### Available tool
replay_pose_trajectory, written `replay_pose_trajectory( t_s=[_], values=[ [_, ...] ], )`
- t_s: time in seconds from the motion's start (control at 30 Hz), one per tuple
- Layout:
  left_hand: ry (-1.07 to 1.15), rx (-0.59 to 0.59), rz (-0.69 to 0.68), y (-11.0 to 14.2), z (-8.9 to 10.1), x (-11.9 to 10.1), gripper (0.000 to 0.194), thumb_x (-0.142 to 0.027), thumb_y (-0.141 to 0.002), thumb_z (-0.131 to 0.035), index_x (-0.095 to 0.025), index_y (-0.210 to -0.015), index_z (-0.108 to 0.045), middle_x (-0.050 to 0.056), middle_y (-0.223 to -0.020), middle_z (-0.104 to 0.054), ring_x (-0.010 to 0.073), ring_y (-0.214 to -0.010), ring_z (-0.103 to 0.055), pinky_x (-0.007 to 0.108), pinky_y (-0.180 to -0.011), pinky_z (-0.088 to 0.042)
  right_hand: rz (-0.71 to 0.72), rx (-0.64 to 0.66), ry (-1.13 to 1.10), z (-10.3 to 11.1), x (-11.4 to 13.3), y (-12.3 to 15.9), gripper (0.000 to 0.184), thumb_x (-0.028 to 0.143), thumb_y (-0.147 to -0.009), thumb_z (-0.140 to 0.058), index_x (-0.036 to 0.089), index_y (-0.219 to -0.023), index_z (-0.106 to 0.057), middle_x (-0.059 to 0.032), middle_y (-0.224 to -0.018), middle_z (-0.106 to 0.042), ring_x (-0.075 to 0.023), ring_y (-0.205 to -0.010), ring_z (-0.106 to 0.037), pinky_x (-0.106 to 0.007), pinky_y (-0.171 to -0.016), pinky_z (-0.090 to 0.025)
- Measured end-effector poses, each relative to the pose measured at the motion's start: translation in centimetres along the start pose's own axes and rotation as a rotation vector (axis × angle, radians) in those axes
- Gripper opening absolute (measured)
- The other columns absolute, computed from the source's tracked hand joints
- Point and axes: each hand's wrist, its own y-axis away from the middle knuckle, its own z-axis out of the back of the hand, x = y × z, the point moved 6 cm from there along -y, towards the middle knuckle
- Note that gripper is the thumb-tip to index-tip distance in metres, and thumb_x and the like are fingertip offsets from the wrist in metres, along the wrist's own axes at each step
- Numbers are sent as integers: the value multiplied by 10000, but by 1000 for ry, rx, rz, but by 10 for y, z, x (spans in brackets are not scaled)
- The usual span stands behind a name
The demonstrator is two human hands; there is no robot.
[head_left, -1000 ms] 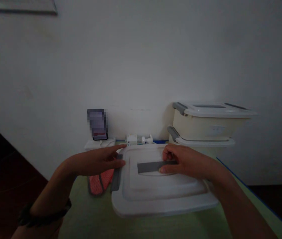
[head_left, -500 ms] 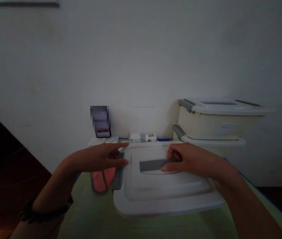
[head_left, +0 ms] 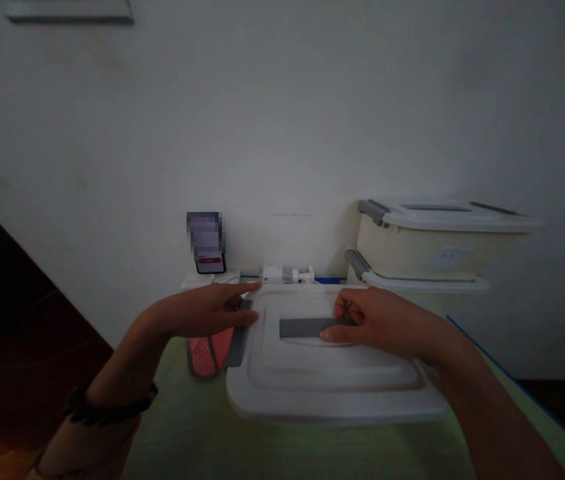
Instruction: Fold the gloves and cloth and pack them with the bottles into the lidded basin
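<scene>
We've got our right hand (head_left: 375, 323) pinching the grey handle (head_left: 300, 328) on the box lid (head_left: 332, 400), left hand (head_left: 207, 310) kinda open at its 10 o'clock edge

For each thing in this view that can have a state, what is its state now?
Near lid: face up, both hands on it; anything underneath hidden
Left hand: thumb and forefinger spread at lid edge
Right hand: fingers curled, thumb on gray handle
Upper box: lid on
Lower box: lid on, partly hidden
Phone: propped up, screen lit
Pump bottle: on its side
Pink item: partly covered
</scene>
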Motion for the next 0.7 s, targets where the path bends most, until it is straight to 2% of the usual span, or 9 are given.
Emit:
replay_pose_trajectory(
  t_s=[0.07,0.13,0.2,0.43,0.6,0.7],
  values=[
    [-35,-43,-4,-1,1,0,643,-515,-841,-420,-153,-1368,-357,107,-1113,-633,214,-903,-612,296,-784,-461,-3,-2,-4,0,0,0,373,574,-725,-578,201,-742,-557,-13,-677,-608,-144,-576,-527,-245,-483,-317],
    [-75,-98,-37,-2,3,-2,594,-487,-837,-432,-140,-1319,-424,137,-1287,-508,226,-1015,-576,306,-859,-441,-11,-1,-7,0,1,0,371,571,-722,-582,201,-737,-550,-10,-670,-603,-144,-574,-524,-244,-482,-318],
    [-101,-116,-62,-2,4,-4,577,-478,-832,-442,-138,-1298,-448,141,-1360,-427,242,-1101,-532,314,-911,-416,-18,2,-9,0,1,0,366,564,-725,-581,200,-735,-545,-7,-655,-593,-141,-566,-516,-244,-479,-316],
    [-163,-78,-19,2,7,0,630,-528,-820,-458,-172,-1337,-409,114,-1399,-411,263,-1240,-423,333,-1003,-345,-19,9,-24,1,2,1,360,553,-726,-584,195,-739,-551,-5,-662,-589,-136,-573,-512,-239,-482,-317],
    [-188,-42,24,3,6,0,686,-559,-821,-442,-155,-1369,-360,129,-1382,-442,280,-1231,-436,364,-1006,-344,-23,9,-28,1,1,1,366,560,-724,-586,196,-738,-550,3,-644,-574,-127,-549,-491,-240,-471,-308],
    [-193,-28,-3,4,6,-4,653,-503,-838,-441,-175,-1389,-320,118,-1378,-451,280,-1226,-445,368,-992,-357,-12,1,-29,1,1,1,363,555,-726,-589,195,-731,-547,6,-638,-566,-123,-549,-486,-238,-471,-310]
  ],
)
